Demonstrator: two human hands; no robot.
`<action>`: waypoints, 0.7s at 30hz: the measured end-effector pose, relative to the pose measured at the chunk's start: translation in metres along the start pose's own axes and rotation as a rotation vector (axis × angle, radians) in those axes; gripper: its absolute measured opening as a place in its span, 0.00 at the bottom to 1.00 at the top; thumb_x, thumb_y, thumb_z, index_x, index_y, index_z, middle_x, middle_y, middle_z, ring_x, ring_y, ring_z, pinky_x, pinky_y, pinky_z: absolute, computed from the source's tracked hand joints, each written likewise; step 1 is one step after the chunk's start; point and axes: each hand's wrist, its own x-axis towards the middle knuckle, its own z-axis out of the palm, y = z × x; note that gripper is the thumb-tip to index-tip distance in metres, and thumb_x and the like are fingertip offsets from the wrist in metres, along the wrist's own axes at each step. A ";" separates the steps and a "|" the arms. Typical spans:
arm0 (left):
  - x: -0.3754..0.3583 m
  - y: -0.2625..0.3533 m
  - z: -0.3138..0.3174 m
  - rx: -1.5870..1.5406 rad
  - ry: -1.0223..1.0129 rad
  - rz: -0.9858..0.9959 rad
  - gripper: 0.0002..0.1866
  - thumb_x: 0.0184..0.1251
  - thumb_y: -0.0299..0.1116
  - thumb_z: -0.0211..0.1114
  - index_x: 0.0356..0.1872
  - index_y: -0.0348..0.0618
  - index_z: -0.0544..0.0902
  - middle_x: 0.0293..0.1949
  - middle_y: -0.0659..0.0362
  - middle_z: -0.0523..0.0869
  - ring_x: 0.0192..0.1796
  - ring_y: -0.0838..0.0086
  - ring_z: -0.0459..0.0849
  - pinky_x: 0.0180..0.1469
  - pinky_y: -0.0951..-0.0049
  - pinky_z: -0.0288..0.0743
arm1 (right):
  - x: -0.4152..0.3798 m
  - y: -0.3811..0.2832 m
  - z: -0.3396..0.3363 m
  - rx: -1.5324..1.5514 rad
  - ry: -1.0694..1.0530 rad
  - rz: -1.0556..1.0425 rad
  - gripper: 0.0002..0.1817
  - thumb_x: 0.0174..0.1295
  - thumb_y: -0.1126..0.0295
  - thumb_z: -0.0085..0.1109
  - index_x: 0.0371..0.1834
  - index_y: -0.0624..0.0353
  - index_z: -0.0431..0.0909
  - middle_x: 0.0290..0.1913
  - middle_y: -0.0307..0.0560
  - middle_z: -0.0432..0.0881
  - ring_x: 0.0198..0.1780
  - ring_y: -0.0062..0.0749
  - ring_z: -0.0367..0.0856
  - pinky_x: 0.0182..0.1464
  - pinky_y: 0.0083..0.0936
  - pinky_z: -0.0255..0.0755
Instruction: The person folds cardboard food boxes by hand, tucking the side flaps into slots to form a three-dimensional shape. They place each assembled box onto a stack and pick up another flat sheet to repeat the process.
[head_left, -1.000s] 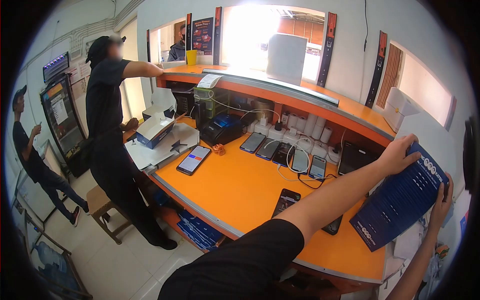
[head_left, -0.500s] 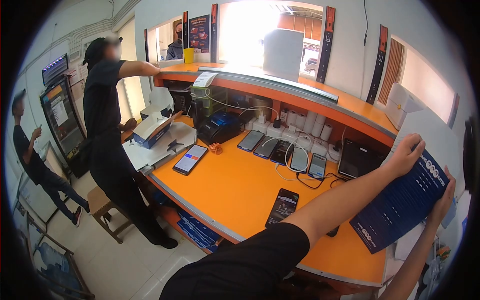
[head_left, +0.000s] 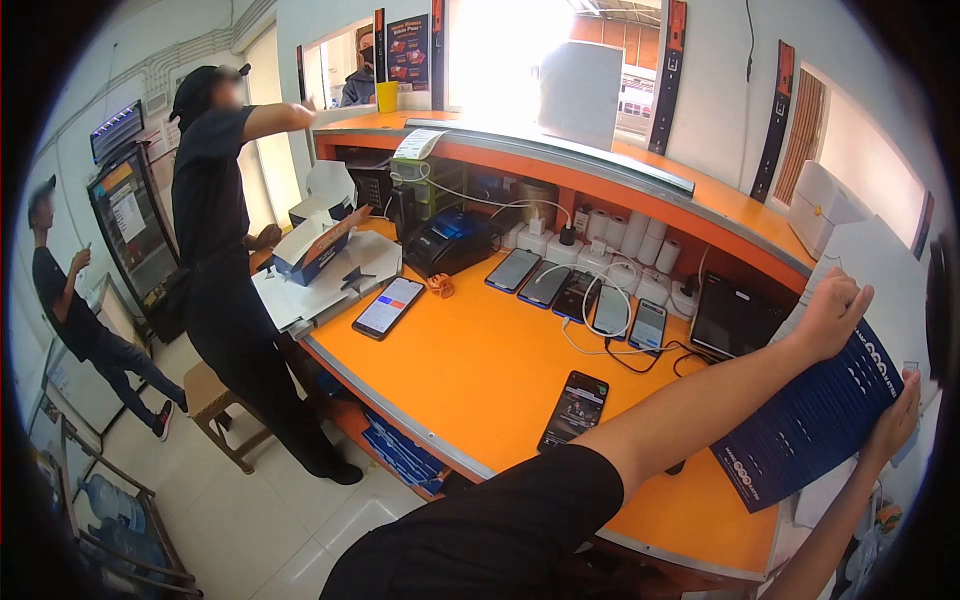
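Observation:
I hold a dark blue printed sheet point(head_left: 815, 420) flat against the white wall at the far right, above the end of the orange counter point(head_left: 480, 370). My left hand point(head_left: 835, 315) presses on the sheet's upper left corner, arm stretched across the counter. My right hand point(head_left: 893, 420) holds the sheet's right edge, fingers curled on it. A black phone point(head_left: 574, 410) with a lit screen lies on the counter just under my left arm.
Several phones point(head_left: 580, 295) charge in a row by white adapters and paper rolls. A black receipt printer point(head_left: 450, 240) and a phone point(head_left: 388, 306) lie left. A person in black point(head_left: 225, 250) stands at the counter's left end; another person point(head_left: 70, 310) stands far left.
The blue sheet and both my hands have shifted slightly right and down along the wall. The person in black keeps an arm raised on the upper ledge.

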 end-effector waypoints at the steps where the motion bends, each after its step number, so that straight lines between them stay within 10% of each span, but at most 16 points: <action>1: 0.000 0.000 0.000 0.011 -0.010 -0.003 0.26 0.81 0.36 0.60 0.18 0.34 0.70 0.22 0.49 0.73 0.38 0.54 0.72 0.47 0.55 0.68 | 0.002 0.007 -0.001 -0.019 0.005 -0.017 0.34 0.85 0.46 0.41 0.72 0.68 0.76 0.66 0.55 0.83 0.63 0.38 0.83 0.67 0.29 0.73; 14: 0.001 -0.008 -0.008 -0.093 -0.087 0.040 0.20 0.73 0.34 0.63 0.22 0.34 0.72 0.24 0.48 0.74 0.37 0.52 0.74 0.46 0.54 0.68 | -0.013 -0.018 0.003 0.140 -0.173 -0.170 0.35 0.85 0.45 0.26 0.74 0.59 0.73 0.78 0.48 0.71 0.78 0.38 0.70 0.78 0.35 0.64; 21: 0.000 -0.011 -0.005 -0.032 -0.073 0.051 0.29 0.84 0.44 0.57 0.20 0.36 0.68 0.21 0.52 0.68 0.34 0.60 0.69 0.43 0.57 0.67 | -0.013 0.007 0.003 0.204 -0.168 -0.045 0.35 0.83 0.40 0.29 0.74 0.54 0.73 0.77 0.49 0.73 0.69 0.35 0.80 0.65 0.30 0.79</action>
